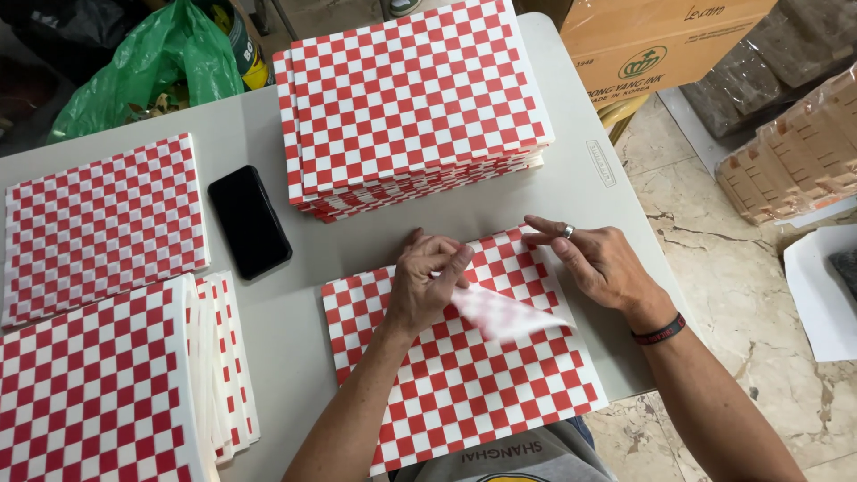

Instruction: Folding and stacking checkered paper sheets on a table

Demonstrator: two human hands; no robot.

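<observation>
A small pile of red and white checked paper sheets [482, 393] lies on the grey table [303, 357] in front of me. My left hand [427, 281] pinches the top sheet [504, 314] and lifts it, so its pale underside curls up over the pile. My right hand [594, 259], with a ring and a dark wristband, rests flat with fingers spread on the pile's far right corner, holding the sheets down.
A tall stack of checked sheets [411, 98] stands at the table's far side. A black phone [249, 221] lies left of it. More checked piles [103, 223] [98, 393] sit at the left. A green bag [152, 62], a cardboard box [652, 40] and wrapped packs [794, 152] surround the table.
</observation>
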